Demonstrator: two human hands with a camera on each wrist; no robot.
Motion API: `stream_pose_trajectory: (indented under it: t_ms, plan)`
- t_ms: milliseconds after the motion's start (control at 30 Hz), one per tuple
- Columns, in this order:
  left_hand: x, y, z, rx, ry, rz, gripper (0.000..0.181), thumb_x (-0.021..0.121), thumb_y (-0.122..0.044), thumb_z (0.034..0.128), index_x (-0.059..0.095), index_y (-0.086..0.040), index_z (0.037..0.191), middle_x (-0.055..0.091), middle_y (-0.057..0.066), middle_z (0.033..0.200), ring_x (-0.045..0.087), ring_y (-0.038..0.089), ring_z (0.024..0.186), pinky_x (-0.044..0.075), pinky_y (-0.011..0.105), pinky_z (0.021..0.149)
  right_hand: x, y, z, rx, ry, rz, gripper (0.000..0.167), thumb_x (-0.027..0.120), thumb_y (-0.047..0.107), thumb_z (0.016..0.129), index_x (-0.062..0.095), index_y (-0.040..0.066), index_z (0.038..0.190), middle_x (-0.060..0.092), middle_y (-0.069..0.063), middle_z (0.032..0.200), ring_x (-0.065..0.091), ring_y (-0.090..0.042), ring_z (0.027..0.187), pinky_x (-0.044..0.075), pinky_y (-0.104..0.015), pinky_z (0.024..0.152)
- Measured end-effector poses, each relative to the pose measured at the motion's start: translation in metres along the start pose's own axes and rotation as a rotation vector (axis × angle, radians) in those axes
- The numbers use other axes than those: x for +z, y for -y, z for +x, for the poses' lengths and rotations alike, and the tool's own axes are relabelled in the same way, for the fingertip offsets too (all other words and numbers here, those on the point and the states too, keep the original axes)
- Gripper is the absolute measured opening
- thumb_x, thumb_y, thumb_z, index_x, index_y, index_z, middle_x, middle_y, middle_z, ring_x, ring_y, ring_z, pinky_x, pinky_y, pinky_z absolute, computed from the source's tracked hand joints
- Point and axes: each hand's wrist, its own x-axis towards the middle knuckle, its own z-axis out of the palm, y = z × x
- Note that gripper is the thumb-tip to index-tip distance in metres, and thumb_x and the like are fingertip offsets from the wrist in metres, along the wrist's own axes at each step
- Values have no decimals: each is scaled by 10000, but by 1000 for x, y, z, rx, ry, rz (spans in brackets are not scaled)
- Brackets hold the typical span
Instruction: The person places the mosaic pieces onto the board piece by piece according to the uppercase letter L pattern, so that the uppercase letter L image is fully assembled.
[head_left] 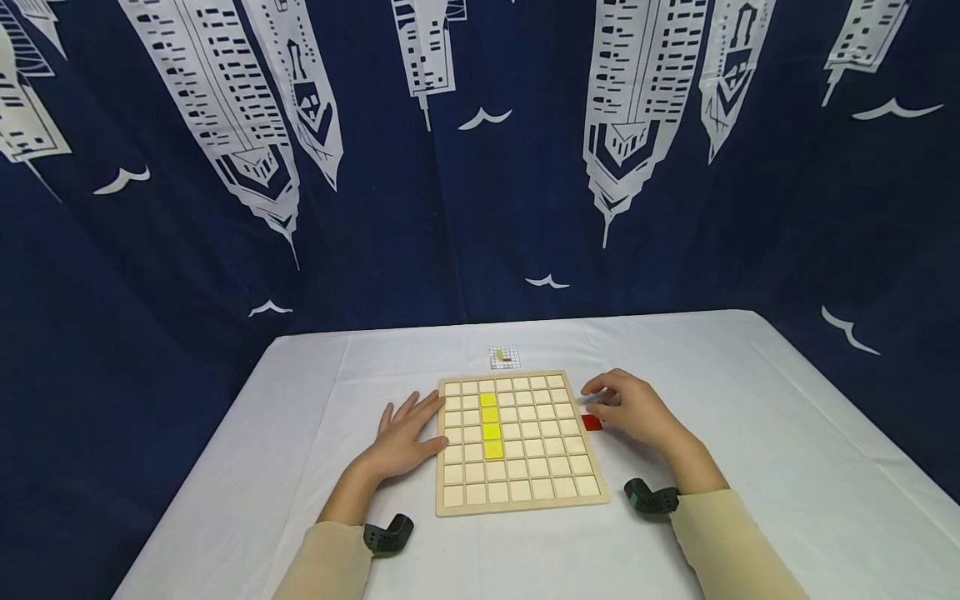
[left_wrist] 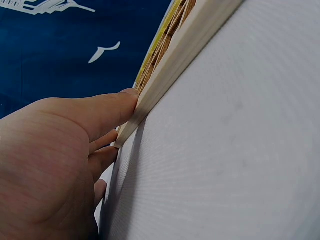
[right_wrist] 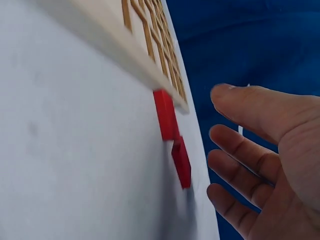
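Observation:
A wooden grid board lies flat on the table, with several yellow tiles in one column left of its middle. My left hand rests at the board's left edge, fingers spread. In the left wrist view, its thumb touches the wooden side. Beside the board's right edge is my right hand, fingers slightly bent and holding nothing. It hovers by a red tile. The right wrist view shows two red pieces, a nearer red tile against the board and another red tile beyond it.
A small card with a printed coloured grid lies behind the board. White cloth covers the table. Behind hangs a dark blue curtain with white building prints. A black wrist device sits at the left cuff, a similar device at the right.

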Motion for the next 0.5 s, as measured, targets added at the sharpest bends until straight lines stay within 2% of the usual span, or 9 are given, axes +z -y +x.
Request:
stream_pose_trajectory:
  t_ms: [233, 500]
  plan:
    - [0, -1, 0, -1, 0, -6, 683, 655, -319, 933, 395, -151, 1543, 295, 53, 1655, 110, 344, 1570, -82, 631, 1232, 0, -10, 0, -32, 72, 6, 270, 793, 154, 842, 720, 112, 1099, 660, -68, 1044, 552, -199, 902, 466, -323, 783]
    - [0, -2, 0, -8, -3, -10, 685, 658, -315, 932, 394, -155, 1543, 290, 50, 1657, 101, 342, 1571, -89, 627, 1233, 0, -15, 0, -87, 86, -40, 290, 832, 142, 796, 738, 122, 1069, 667, -38, 1000, 515, -173, 879, 440, -298, 772]
